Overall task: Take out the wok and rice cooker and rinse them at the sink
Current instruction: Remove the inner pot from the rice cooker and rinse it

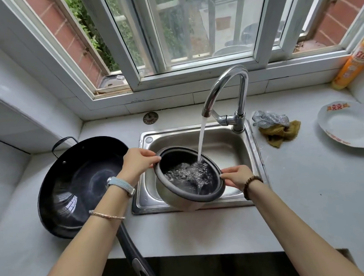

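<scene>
The rice cooker pot (179, 197), dark inside and silver outside, hangs tilted over the steel sink (238, 148). My left hand (139, 161) grips its far left rim and my right hand (237, 176) grips its right rim. Water runs from the chrome faucet (233, 87) into the pot and splashes inside. The black wok (74, 184) rests on the counter left of the sink, its long handle (134, 256) pointing toward me over the counter's front edge.
A scouring pad (269, 118) and a yellow cloth (281, 133) lie right of the faucet. A white plate (347, 128) sits at the far right, an orange bottle (351, 68) on the sill corner. A window runs behind the sink.
</scene>
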Demonstrator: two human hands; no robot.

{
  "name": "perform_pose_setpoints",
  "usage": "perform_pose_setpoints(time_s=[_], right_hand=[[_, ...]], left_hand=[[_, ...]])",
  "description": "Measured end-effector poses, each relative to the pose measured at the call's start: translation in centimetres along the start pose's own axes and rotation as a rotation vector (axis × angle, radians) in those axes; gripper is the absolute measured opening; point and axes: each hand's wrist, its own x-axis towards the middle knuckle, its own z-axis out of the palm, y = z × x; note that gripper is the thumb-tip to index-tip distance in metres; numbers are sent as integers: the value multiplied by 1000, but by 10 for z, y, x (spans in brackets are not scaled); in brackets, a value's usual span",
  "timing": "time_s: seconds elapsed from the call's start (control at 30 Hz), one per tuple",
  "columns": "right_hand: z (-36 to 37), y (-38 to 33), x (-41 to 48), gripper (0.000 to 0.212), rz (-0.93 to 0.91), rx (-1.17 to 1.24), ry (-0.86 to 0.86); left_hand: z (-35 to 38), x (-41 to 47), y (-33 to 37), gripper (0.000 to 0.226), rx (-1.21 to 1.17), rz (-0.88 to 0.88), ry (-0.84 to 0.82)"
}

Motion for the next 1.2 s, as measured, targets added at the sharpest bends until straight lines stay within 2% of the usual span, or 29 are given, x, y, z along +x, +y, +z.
perform_pose_setpoints(time_s=[0.17,0.27,0.37,0.47,0.57,0.7,0.83,0.93,1.07,1.2], right_hand=[[15,11,-12,19,133,183,-108],[26,23,-14,11,198,173,-138],[40,36,-12,18,229,206,-152],[49,46,-13,10,257,246,-190],[56,56,-12,14,306,316,-212],[67,63,-10,29,312,371,-228],[78,63,-11,11,331,426,-247],[86,62,-12,23,329,500,-267],[94,56,-20,16,315,595,-330],[100,51,-31,19,303,683,-381]], left_hand=[[-11,4,9,9,68,10,6],[-17,7,17,11,37,-24,-8],[-21,12,23,14,24,-73,-8],[-23,16,29,19,44,-99,-14],[-21,18,40,23,76,-91,-22],[-21,19,54,22,131,-67,-15],[-25,17,67,10,204,-41,11],[-27,12,77,6,231,-20,16],[-28,0,92,3,302,60,13],[-28,-8,102,18,337,129,-40]])
